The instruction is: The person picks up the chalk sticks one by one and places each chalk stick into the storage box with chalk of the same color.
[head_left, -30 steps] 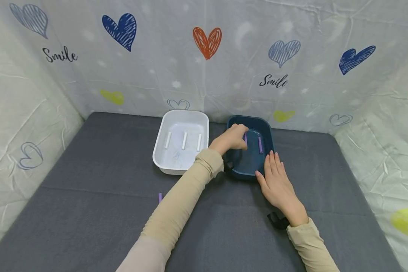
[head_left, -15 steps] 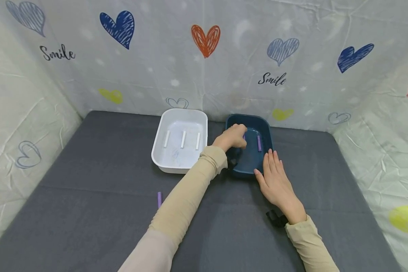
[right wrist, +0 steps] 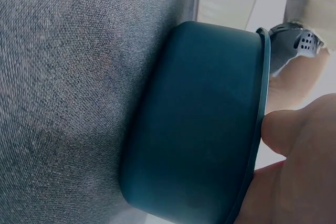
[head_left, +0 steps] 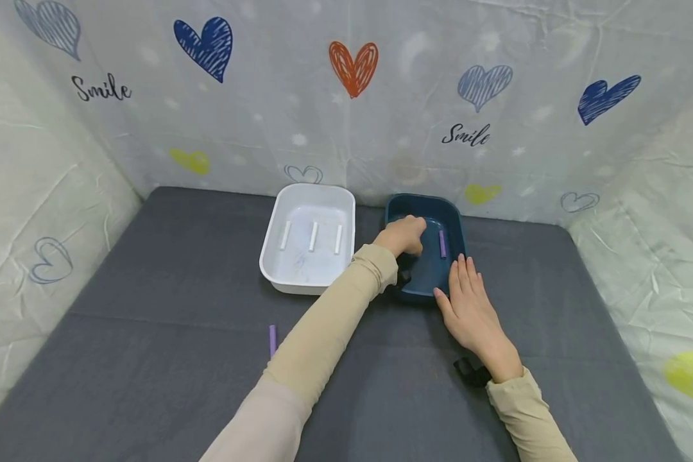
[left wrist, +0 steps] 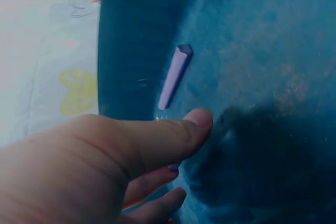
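My left hand [head_left: 403, 235] reaches down into the dark blue tray [head_left: 418, 282], thumb and fingers pinching a purple chalk stick; only its tip [left wrist: 173, 167] peeks out below the thumb in the left wrist view. Another purple chalk stick [head_left: 442, 244] lies on the tray floor, just right of that hand. My right hand [head_left: 472, 314] rests with straight fingers along the tray's near right rim, and in the right wrist view its thumb touches the rim [right wrist: 261, 103].
Left of the blue tray stands a white tray [head_left: 300, 277] holding three white chalk sticks [head_left: 313, 237]. On the grey cloth-covered table [head_left: 150, 359], a purple chalk stick [head_left: 273, 339] is partly hidden by the left sleeve. A patterned curtain [head_left: 254, 115] hangs behind the trays.
My left hand has moved slightly right and lower within the blue tray, its fingers closing over the purple chalk stick that showed beside them earlier. The right hand stays at the rim.
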Demonstrator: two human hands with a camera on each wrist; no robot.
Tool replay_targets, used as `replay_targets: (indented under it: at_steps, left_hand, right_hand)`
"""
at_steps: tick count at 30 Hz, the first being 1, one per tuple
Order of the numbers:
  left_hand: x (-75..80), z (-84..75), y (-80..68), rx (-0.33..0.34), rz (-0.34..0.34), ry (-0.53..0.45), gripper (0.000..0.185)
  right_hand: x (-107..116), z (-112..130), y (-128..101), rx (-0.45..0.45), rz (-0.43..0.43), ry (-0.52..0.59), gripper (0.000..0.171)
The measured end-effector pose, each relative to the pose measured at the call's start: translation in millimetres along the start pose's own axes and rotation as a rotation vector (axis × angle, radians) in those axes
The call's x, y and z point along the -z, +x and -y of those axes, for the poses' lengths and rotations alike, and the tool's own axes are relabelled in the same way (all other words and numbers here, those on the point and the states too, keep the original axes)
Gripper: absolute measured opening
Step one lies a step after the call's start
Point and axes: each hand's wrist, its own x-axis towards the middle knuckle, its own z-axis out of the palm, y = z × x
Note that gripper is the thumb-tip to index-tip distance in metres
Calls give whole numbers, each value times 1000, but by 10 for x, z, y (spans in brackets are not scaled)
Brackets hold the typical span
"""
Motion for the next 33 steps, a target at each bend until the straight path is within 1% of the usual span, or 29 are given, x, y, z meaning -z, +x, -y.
replay_targets:
  at_steps: [4,9,15,19,28,33]
  left_hand:
    - [-4,-30,9,37,45,-1,54]
    - [-26,-56,15,61,41,15,54]
    - [-22,-96,5,64,32,51,50]
    - [-10,-114,-5,64,27,56,48]
    - [8,-125,-27,69,53,33,53]
    - [37,-139,-43,56,46,7,51]
  right_hand:
    - [-21,-4,2,3,-4,1,72]
    - [-33,-7,-2,7,-5,1,72]
    - [-26,-16,-6,8,-10,-10,72]
    - [-24,-16,0,9,-16,-8,72]
    - [-14,-10,0,9,-16,-14,71]
    - [-16,-15,2,8,-21,-20,71]
